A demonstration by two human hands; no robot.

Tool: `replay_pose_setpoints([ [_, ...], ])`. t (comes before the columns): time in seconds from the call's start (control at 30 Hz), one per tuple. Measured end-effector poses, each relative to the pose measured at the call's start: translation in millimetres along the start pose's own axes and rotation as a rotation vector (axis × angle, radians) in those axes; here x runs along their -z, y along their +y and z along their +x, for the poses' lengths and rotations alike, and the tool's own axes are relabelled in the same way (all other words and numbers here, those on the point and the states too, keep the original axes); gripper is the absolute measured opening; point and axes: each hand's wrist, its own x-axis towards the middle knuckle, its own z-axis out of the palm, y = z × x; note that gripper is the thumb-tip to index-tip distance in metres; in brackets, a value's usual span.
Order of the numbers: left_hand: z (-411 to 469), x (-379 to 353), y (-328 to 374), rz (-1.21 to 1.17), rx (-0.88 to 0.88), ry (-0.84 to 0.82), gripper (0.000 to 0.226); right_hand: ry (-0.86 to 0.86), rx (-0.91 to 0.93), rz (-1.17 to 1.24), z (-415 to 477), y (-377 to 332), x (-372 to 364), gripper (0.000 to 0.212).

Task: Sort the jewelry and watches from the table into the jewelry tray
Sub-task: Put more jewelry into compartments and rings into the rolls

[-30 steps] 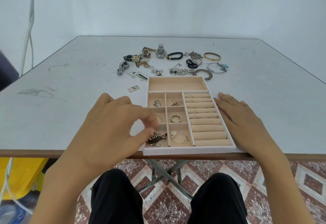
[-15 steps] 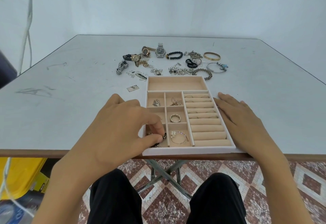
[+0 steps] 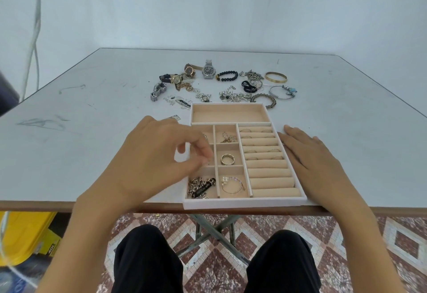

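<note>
The tray point(image 3: 245, 202) has a white rim and beige lining. The counter point(image 3: 92, 98) is pale grey with a brown front edge. Beyond the tray lie a gold bangle point(image 3: 275, 77), a black bead bracelet point(image 3: 227, 76) and a silver watch point(image 3: 209, 70) with a dark face. The floor point(image 3: 404, 244) shows maroon and white diamonds. The trousers point(image 3: 147, 262) are black; a bin point(image 3: 25, 232) is yellow.

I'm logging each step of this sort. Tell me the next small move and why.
Probably reach the left hand forward to the pile beyond the tray, perhaps the silver watch. Its fingers look empty above the small compartments, the chain bracelet already lies in its slot, and the long back compartment is bare.
</note>
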Motion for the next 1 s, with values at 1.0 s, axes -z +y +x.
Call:
replay_pose_setpoints([
  [1.0,152.9,-57.1,-118.6,0.071,0.184,0.055,0.017,-0.032,0.047,0.056,12.5,8.1,11.6,0.058],
])
